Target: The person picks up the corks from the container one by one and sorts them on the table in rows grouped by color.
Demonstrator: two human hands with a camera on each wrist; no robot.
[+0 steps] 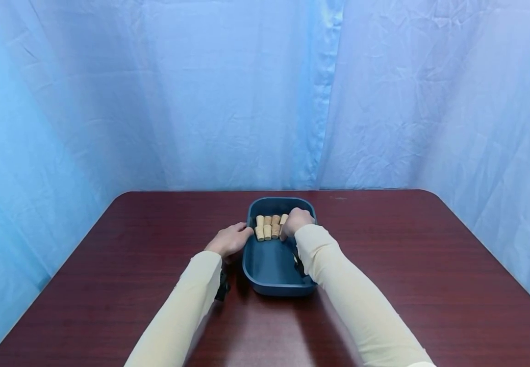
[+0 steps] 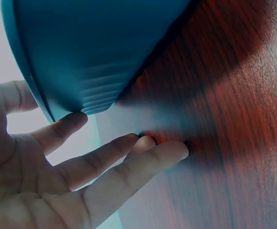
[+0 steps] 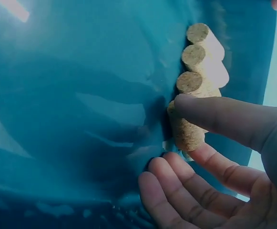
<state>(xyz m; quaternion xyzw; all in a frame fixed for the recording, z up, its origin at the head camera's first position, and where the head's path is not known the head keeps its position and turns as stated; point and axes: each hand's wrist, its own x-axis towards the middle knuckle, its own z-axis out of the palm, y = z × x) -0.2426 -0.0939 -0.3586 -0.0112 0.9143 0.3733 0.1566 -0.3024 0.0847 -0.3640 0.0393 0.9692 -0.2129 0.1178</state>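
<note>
A pale blue curtain [image 1: 228,102] hangs behind the dark red-brown desk [image 1: 154,244]. On the desk sits a deep blue tub [image 1: 274,272] with rounded corners. The left hand [image 1: 229,240] pinches the tub's left wall, thumb over the rim and forefinger against the outside, its other fingers stretched out below. The right hand [image 1: 298,223] reaches inside, gripping one cork between thumb and forefinger. The corks [image 1: 267,232] lie in the tub's far half in two touching rows. The arranging looks well along: the far row has four, the near row three, and the held cork [image 3: 189,133] is at that row's right end, seemingly needing only to be squared up and let go. Whether more should follow, I cannot tell. The corks are stubby, slightly tapered and speckled, some cream, others tan.
</note>
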